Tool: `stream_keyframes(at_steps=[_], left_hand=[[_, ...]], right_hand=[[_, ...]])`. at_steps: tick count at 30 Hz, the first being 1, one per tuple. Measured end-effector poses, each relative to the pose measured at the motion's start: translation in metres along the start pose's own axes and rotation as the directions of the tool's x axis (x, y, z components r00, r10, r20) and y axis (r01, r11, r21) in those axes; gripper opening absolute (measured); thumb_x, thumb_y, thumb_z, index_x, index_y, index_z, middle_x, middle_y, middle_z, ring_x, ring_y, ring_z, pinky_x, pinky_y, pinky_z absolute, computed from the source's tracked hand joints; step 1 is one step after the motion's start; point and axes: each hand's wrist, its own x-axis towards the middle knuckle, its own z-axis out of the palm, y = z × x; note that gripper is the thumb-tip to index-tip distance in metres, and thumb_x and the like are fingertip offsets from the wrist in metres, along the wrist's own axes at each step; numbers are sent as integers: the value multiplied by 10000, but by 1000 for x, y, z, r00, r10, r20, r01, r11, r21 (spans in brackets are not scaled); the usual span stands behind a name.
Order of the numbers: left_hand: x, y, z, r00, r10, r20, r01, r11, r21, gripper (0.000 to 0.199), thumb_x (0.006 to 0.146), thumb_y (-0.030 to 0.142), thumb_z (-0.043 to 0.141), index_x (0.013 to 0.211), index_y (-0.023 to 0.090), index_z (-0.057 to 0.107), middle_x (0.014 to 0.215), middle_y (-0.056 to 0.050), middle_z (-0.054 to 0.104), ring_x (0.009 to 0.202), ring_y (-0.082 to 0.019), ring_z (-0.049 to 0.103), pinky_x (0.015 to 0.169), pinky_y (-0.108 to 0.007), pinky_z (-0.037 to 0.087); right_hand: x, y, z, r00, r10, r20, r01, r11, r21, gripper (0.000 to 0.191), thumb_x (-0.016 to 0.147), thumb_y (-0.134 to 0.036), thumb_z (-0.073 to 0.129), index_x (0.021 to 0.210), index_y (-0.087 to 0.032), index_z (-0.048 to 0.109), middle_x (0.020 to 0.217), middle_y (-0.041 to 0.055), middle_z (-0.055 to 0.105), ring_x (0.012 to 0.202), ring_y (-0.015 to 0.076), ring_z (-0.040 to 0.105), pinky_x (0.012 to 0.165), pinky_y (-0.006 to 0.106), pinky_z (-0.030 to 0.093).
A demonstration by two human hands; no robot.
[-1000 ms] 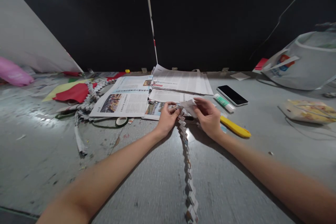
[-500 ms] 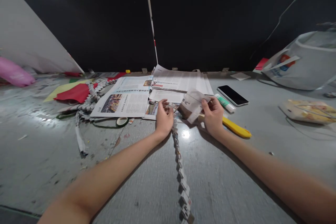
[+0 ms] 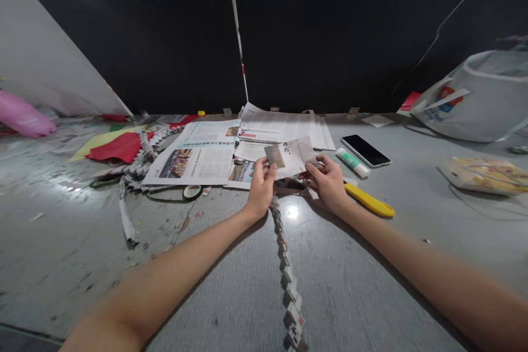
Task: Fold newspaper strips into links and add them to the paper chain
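Observation:
A small piece of newspaper (image 3: 293, 158), printed with dark characters and a brownish picture, is stretched between my two hands above the surface. My left hand (image 3: 259, 190) pinches its left edge between thumb and fingers. At the right edge, my right hand (image 3: 330, 182) grips the paper the same way. Below them, a folded-paper chain (image 3: 292, 291) of zigzag links runs toward me, its far end partly hidden by my left hand. Beside my right hand lies a yellow-handled knife (image 3: 370, 199), its front part covered by that hand.
Newspaper sheets (image 3: 198, 148) lie behind my hands. A glue stick (image 3: 352, 163) and a phone (image 3: 366, 150) are on the right, near a plastic-wrapped packet (image 3: 484, 175) and a white bag (image 3: 478, 99). Leftward are a tape roll (image 3: 192, 192), red paper (image 3: 114, 146) and a pile of folded-paper chains (image 3: 142, 158).
The newspaper piece has turned flatter and moved left, and my left hand now holds its left edge. My right hand has lowered slightly.

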Motion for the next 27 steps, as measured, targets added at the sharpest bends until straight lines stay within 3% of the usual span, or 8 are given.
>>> stream_keyframes(at_steps=[6,11,14,18,23,27], left_hand=[[2,-8,-3,1000,0,9,0,999,52,523,1016,581,710,1353,214,550,933,-64,749,840,-249,720,773,-368,567],[1,-6,-2,999,-9,42,8,999,42,348,1043,430,664,1309,218,589,841,-36,716,742,-215,675,698,-336,547],[1,-4,-2,1000,6,29,-8,998,55,211,1018,324,643,1199,217,662,910,-52,740,740,-186,659,641,-288,518],[1,-1,-3,999,4,49,-8,998,70,118,944,222,603,959,203,718,965,-55,741,710,-149,640,612,-257,499],[-2,2,-5,991,-115,68,114,993,18,176,955,279,551,884,212,697,642,8,560,499,-136,480,473,-246,345],[-3,5,-5,989,-102,104,100,995,22,333,1039,427,520,813,211,637,610,17,504,488,-132,450,479,-261,338]], right_hand=[[-1,1,0,999,42,33,-45,996,71,395,862,-562,863,979,-253,646,792,-8,681,586,146,606,549,293,528],[-2,-2,2,996,82,-19,-79,992,100,359,846,-528,867,952,-254,663,779,-16,629,573,117,523,502,257,450],[-3,-4,2,997,74,-31,-71,993,100,284,843,-449,829,995,-268,670,686,-49,562,501,98,422,464,251,360],[-2,-5,2,1000,20,-22,-18,996,88,132,796,-320,711,911,-265,675,574,-62,467,487,117,408,462,260,298],[-1,-2,2,999,26,-29,-24,998,61,87,779,-299,644,858,-267,657,588,-42,484,495,132,426,469,273,309],[-2,0,-1,1000,-14,-10,14,999,-39,50,800,-292,618,837,-269,642,632,-31,501,497,136,428,474,288,330]])
